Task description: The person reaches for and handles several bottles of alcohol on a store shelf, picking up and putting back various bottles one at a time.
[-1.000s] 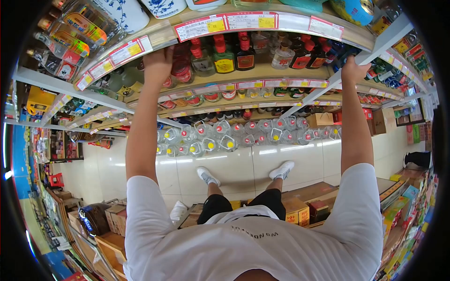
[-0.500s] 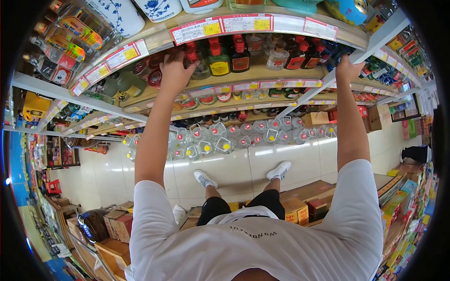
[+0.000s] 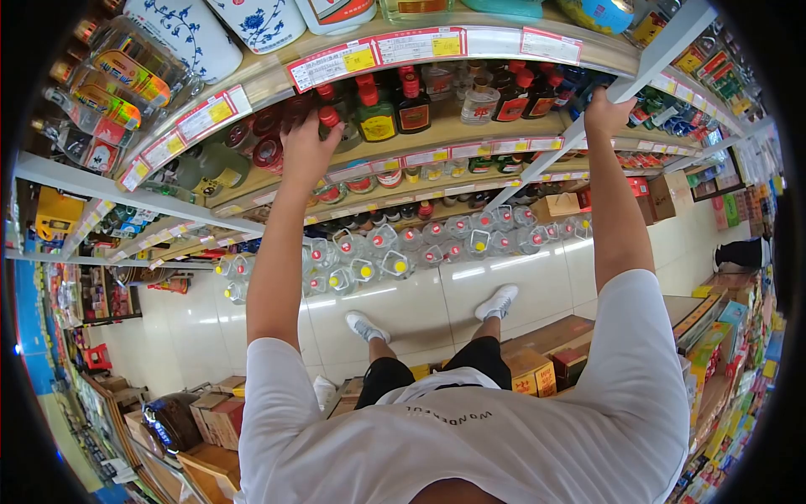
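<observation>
My left hand (image 3: 309, 149) reaches into the middle shelf, with thumb and fingers around the neck of a red-capped bottle (image 3: 330, 120); the fingertips are partly hidden. To its right stand a green bottle with a yellow label (image 3: 376, 122) and a dark bottle with a red cap (image 3: 412, 109). Left of the hand sit several dark red lidded jars (image 3: 268, 154). My right hand (image 3: 606, 115) is closed around the white shelf post (image 3: 579, 130) beside the dark bottles (image 3: 541, 97).
Above the hands runs a shelf edge with price tags (image 3: 420, 47); blue-and-white jars (image 3: 260, 23) stand on it. Large clear jugs (image 3: 395, 263) line the floor under the shelves. Cardboard boxes (image 3: 527, 370) lie behind my feet. Another person's dark-clad leg (image 3: 742, 254) shows at far right.
My left hand has come slightly lower toward the shelf's front edge, and a red cap now shows nearer that edge between thumb and fingers. My right hand stays on the post. The view has shifted slightly.
</observation>
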### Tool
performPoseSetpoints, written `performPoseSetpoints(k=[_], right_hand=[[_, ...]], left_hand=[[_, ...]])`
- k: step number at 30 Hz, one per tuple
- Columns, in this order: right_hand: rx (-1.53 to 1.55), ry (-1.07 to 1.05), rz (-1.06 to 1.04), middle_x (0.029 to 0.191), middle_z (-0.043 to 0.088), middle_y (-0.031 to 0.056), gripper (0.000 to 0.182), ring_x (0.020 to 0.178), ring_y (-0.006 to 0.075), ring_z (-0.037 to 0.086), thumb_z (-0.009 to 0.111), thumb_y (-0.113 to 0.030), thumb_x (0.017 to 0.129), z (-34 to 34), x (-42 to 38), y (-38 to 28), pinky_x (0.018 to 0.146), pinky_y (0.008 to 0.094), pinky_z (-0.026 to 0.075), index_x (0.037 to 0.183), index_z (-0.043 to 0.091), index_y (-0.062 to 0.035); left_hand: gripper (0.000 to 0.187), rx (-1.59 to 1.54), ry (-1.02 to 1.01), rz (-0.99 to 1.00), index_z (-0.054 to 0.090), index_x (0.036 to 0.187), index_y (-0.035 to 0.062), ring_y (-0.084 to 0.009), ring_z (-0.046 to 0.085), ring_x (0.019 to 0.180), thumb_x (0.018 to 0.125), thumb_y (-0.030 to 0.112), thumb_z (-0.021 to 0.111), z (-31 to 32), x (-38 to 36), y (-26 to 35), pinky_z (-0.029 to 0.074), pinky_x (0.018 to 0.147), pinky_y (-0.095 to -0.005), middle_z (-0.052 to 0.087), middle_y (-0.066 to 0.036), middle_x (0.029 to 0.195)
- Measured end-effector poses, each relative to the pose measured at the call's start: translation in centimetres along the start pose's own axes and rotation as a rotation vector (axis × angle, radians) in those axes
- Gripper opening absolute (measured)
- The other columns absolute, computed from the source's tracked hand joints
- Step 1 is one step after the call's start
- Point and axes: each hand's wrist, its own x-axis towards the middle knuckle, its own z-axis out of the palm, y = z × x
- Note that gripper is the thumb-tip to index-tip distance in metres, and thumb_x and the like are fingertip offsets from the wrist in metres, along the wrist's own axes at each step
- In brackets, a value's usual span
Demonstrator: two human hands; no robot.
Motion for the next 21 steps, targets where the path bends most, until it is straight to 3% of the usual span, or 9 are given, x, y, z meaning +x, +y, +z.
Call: performPoseSetpoints(k=[3, 9, 13, 14, 17, 21], right_hand=[[0.012, -0.004, -0.009, 0.097, 0.066, 0.0221, 0.052, 0.093, 0.0420, 0.063, 0.073, -0.027, 0.069, 0.0, -0.1, -0.4, 0.085, 0.0473, 0.048, 0.108, 0.050, -0.0020], [-0.010, -0.002, -0.027, 0.094, 0.066, 0.0231, 0.050, 0.090, 0.0421, 0.064, 0.072, -0.024, 0.069, -0.2, 0.0, -0.4, 0.082, 0.0467, 0.050, 0.106, 0.049, -0.0005], [0.023, -0.009, -0.036, 0.094, 0.065, 0.0230, 0.048, 0.090, 0.0419, 0.064, 0.072, -0.024, 0.069, -0.5, -0.1, -0.9, 0.082, 0.0465, 0.049, 0.104, 0.049, -0.0002], [0.031, -0.014, -0.030, 0.094, 0.065, 0.0230, 0.048, 0.090, 0.0417, 0.064, 0.072, -0.024, 0.069, -0.5, -0.1, -0.9, 0.081, 0.0464, 0.049, 0.104, 0.049, -0.0002], [-0.020, 0.031, -0.069, 0.092, 0.066, 0.0229, 0.048, 0.089, 0.0414, 0.064, 0.072, -0.024, 0.070, -0.4, -0.2, -0.9, 0.081, 0.0461, 0.049, 0.104, 0.049, 0.0002], [0.069, 0.004, -0.035, 0.094, 0.065, 0.0220, 0.051, 0.090, 0.0399, 0.064, 0.074, -0.023, 0.068, 0.1, 0.0, 0.0, 0.082, 0.0460, 0.049, 0.107, 0.050, 0.0005]], left_hand=[[0.038, 0.002, 0.091, 0.086, 0.060, 0.108, 0.0025, -0.0386, 0.059, 0.099, 0.086, 0.031, 0.068, 0.1, -0.2, 0.0, 0.033, 0.104, -0.0549, 0.066, -0.019, 0.098], [0.033, -0.044, 0.002, -0.016, 0.058, 0.107, 0.0002, -0.0412, 0.061, 0.090, 0.086, 0.023, 0.069, 0.8, -2.1, 0.2, 0.030, 0.108, -0.0576, 0.066, -0.021, 0.091], [0.029, -0.144, 0.131, -0.021, 0.057, 0.107, 0.0015, -0.0409, 0.061, 0.084, 0.087, 0.019, 0.069, -0.5, -2.9, 2.3, 0.027, 0.111, -0.0585, 0.066, -0.019, 0.087], [0.028, -0.118, 0.083, -0.075, 0.058, 0.107, 0.0026, -0.0375, 0.062, 0.082, 0.086, 0.018, 0.070, -1.4, -3.0, 2.6, 0.039, 0.104, -0.0513, 0.066, -0.018, 0.088], [0.025, -0.320, 0.108, -0.279, 0.059, 0.108, 0.0015, -0.0231, 0.066, 0.085, 0.091, 0.017, 0.067, -4.1, -3.6, 4.5, 0.050, 0.084, -0.0343, 0.067, -0.012, 0.091], [0.021, -0.667, 0.189, -0.431, 0.059, 0.109, 0.0018, -0.0107, 0.062, 0.082, 0.091, 0.010, 0.066, -6.6, -5.5, 5.9, 0.051, 0.075, -0.0262, 0.066, -0.006, 0.088]])
